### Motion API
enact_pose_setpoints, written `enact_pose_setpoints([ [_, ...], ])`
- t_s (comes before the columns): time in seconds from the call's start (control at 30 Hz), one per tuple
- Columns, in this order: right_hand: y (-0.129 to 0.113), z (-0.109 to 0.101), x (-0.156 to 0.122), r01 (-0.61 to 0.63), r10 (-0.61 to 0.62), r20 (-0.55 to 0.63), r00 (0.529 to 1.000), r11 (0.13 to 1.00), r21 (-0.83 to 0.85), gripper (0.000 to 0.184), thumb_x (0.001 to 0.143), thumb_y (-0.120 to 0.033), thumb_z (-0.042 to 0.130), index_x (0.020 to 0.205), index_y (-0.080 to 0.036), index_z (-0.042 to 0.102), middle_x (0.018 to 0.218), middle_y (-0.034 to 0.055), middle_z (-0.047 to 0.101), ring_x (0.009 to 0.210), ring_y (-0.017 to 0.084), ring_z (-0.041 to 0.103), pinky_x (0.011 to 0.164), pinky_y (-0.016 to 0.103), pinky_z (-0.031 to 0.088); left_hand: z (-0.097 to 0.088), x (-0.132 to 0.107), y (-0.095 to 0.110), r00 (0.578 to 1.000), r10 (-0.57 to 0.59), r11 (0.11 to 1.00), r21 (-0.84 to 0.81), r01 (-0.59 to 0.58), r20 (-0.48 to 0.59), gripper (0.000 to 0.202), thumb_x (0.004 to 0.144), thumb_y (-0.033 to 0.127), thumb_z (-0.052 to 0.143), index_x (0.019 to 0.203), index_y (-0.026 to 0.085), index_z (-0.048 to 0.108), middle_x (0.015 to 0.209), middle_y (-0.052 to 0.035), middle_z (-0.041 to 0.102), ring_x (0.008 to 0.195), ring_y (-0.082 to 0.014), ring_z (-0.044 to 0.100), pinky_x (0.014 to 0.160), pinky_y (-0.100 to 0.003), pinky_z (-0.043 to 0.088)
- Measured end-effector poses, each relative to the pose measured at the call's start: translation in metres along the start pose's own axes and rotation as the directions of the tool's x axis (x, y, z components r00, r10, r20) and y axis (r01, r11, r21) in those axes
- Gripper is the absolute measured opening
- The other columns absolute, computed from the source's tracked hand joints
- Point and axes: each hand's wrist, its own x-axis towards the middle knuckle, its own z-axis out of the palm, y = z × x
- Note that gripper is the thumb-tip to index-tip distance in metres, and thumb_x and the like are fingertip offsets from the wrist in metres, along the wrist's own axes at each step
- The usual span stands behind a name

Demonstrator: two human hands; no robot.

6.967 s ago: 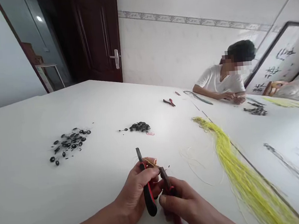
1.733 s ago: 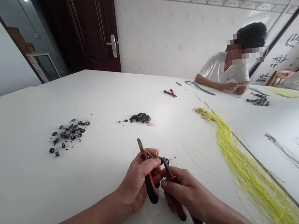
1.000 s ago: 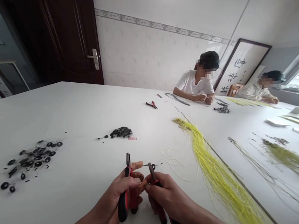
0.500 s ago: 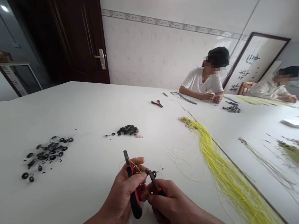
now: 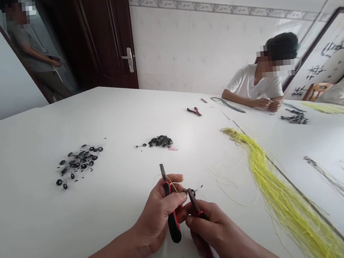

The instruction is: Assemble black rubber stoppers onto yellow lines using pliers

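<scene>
My left hand (image 5: pixel 160 214) is closed around a pair of pliers (image 5: pixel 173 225) with red and black handles, its jaws pointing away from me. Thumb and fingers of that hand also pinch a small dark piece (image 5: pixel 185 191), and a thin yellow line (image 5: pixel 172 184) loops by the fingers. A second pair of pliers (image 5: pixel 193 199) is gripped in my right hand (image 5: pixel 212 226), its jaw tips at the small piece. Just beyond the tips lies a black ring-shaped part (image 5: pixel 193 192) with a fine wire. How the jaws meet the piece is hidden.
Piles of black ring parts (image 5: pixel 80 159) and dark pieces (image 5: pixel 160 141) lie ahead on the white table (image 5: pixel 33 237). A yellow line bundle (image 5: pixel 262 165) stretches along the right. Further pliers (image 5: pixel 194 111) lie beyond. One person (image 5: pixel 252 85) sits across; another (image 5: pixel 35 52) stands at the doorway.
My view has turned left, so things on the table appear further right. A person has come into view at the doorway. Both hands keep nearly the same hold.
</scene>
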Motion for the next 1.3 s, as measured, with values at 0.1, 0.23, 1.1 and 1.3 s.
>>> enact_pose_setpoints([
  [0.1,0.002,-0.003,0.000,-0.002,0.002,0.003,1.000,1.000,0.006,0.017,0.078,-0.023,0.038,0.086,-0.017,0.052,0.044,-0.0060,0.046,0.035,0.007,0.039,0.034,0.017,0.033,-0.001,0.000,-0.003,1.000,0.004,1.000,-0.012,-0.005,-0.012,0.028,0.068,0.010,0.059,0.093,0.022,0.055,0.076,0.0028,0.052,0.057,-0.0077,0.049,0.054,-0.023,0.042],
  [0.23,-0.001,-0.004,-0.003,-0.006,0.006,0.028,1.000,1.000,0.021,0.013,0.077,-0.023,0.042,0.083,-0.016,0.051,0.045,-0.0064,0.045,0.037,0.006,0.040,0.039,0.019,0.035,0.000,0.001,-0.004,1.000,0.003,0.999,-0.032,-0.003,-0.019,0.027,0.069,0.010,0.059,0.092,0.023,0.055,0.075,0.0028,0.053,0.061,-0.0092,0.051,0.057,-0.025,0.045],
  [1.1,-0.001,-0.009,0.002,0.056,-0.055,-0.046,0.997,0.998,0.029,0.016,0.080,-0.031,0.041,0.080,-0.017,0.049,0.043,-0.0058,0.047,0.032,0.007,0.039,0.029,0.018,0.032,-0.007,0.002,0.005,0.967,-0.114,0.993,0.064,0.102,0.226,0.027,0.077,0.018,0.048,0.103,0.022,0.049,0.079,-0.0006,0.051,0.073,-0.0130,0.053,0.069,-0.028,0.041],
  [1.3,-0.011,-0.013,0.002,0.134,-0.129,-0.058,0.990,0.985,0.106,0.015,0.080,-0.029,0.043,0.074,-0.017,0.050,0.045,-0.0058,0.045,0.035,0.007,0.041,0.034,0.018,0.033,-0.008,0.003,0.006,0.917,-0.233,0.960,0.229,0.163,0.324,0.032,0.062,0.005,0.048,0.089,0.020,0.056,0.072,0.0007,0.048,0.063,-0.0125,0.048,0.060,-0.028,0.036],
])
